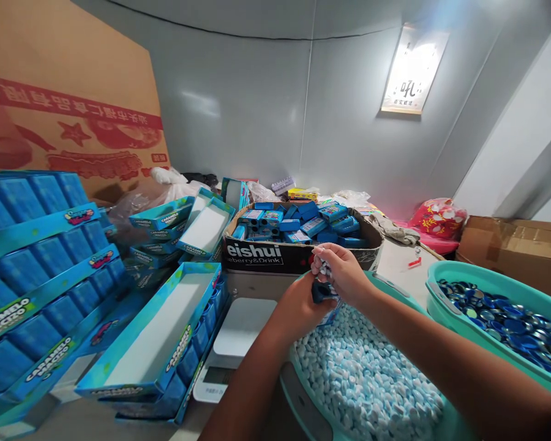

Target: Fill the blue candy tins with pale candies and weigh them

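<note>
My left hand is closed around a small dark blue container, held over the near rim area of a turquoise tub. Just above it, my right hand is closed on several small white candies, its fingertips close to the container's top. Pale blue and white candies fill the turquoise tub below both hands. A black-sided carton behind the hands holds many blue tins. Whether any candies lie inside the held container is hidden.
A white scale stands left of the tub, beside a shallow blue display tray. Stacked blue display boxes crowd the left. A second turquoise basin holds blue metal lids. Cardboard boxes stand at the right.
</note>
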The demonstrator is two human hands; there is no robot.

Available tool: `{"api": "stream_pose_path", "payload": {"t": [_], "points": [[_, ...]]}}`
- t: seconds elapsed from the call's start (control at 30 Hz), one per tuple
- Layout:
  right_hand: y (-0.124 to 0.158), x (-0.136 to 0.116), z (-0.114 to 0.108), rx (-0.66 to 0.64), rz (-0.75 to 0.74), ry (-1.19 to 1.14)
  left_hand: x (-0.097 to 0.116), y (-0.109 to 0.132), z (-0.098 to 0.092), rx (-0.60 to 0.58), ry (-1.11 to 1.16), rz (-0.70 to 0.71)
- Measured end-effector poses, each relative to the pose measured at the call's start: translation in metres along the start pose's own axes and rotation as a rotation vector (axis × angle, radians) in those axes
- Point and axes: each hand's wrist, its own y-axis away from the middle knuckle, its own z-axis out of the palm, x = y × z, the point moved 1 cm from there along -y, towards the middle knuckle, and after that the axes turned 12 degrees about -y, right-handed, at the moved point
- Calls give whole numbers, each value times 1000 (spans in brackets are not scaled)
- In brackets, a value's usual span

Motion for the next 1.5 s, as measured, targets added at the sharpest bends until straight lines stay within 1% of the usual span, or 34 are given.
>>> {"api": "stream_pose_path", "payload": {"t": [0.13,0.27,0.5,0.6,0.8,0.97,1.13,1.37,1.5], "points": [[0,1,-1,-17,-6,-9,-3,-2,2,-3,12,6],[0,1,-3,-51,-6,-46,-6,-4,5,-11,-23,-23],[1,-1,-2,-54,5,-38,-3,-4,4,-22,-21,-58],[2,-2,-3,-75,7,-45,-2,-4,4,-34,-15,-70],[2,-2,-2,-80,4,-6,-3,-5,5,-44,-2,-136],[3,-4,0,-108,-10,67,-3,-6,5,-37,23,-122],[4,-7,-1,-143,-8,85,-2,-6,5,-4,94,-64],[6,-15,0,-193,-73,221,1,-8,1,5,148,-55],[4,-23,-3,-158,-186,285,0,-9,3,19,188,-136]]}}
